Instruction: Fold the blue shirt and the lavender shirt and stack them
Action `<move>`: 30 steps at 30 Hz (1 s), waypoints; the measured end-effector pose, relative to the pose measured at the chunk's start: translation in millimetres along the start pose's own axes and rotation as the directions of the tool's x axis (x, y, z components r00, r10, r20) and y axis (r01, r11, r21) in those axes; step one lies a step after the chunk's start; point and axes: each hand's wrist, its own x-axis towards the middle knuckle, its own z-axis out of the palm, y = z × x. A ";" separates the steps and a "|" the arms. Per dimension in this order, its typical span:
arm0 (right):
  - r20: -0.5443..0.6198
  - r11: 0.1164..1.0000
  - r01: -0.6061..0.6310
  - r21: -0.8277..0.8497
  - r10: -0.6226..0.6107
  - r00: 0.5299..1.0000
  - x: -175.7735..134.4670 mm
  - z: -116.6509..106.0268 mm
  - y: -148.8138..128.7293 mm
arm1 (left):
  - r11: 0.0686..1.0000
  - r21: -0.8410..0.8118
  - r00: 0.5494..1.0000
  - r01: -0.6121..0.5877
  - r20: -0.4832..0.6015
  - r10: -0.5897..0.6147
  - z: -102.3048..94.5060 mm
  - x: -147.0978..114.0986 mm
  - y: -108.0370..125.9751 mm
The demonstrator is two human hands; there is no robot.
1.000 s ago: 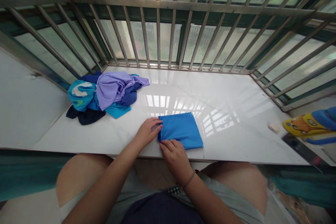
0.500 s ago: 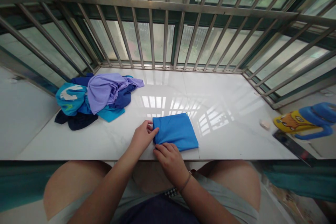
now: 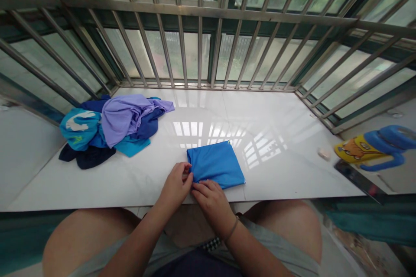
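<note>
A blue piece of clothing [image 3: 217,165], folded into a flat rectangle, lies on the white tiled ledge [image 3: 130,186] in front of me. At its left edge, close to the near corner, my left hand [image 3: 177,181] has its fingers bent and closed on the fabric. My right hand [image 3: 211,199] grips the near edge by the same corner, its fingers bent over the cloth and pressed together. My fingers partly cover that corner.
A loose pile of clothes, with a purple garment [image 3: 120,117] on top, lies at the left. At the right are a yellow and blue bottle [image 3: 367,145], a dark flat object [image 3: 359,179] and a small pale lump [image 3: 324,153]. Metal bars [image 3: 182,52] line the ledge's far edge.
My left hand has slid nearer along the garment's left edge, towards the near corner. My right hand stays by that corner. The view has shifted slightly.
</note>
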 end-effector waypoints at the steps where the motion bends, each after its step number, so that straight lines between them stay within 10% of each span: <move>1: -0.001 1.000 -0.012 -0.002 0.012 1.000 2.3 0.2 6.2 | 0.999 0.022 0.999 -0.045 0.002 0.045 -1.6 -1.2 -1.4; 12: -0.014 0.947 -0.301 -0.109 0.301 0.953 30.6 -40.3 157.3 | 0.884 0.423 0.977 -0.198 0.014 0.212 -10.6 10.7 -30.6; 21: -0.113 0.807 -0.568 -0.161 0.556 0.823 -12.7 -130.8 293.8 | 0.849 0.486 0.974 -0.209 0.021 0.227 -11.7 10.8 -24.7; 30: -0.090 0.742 -0.646 -0.177 0.642 0.762 -48.5 -159.5 319.0 | 0.851 0.489 0.977 -0.190 0.009 0.213 -10.6 10.6 -22.3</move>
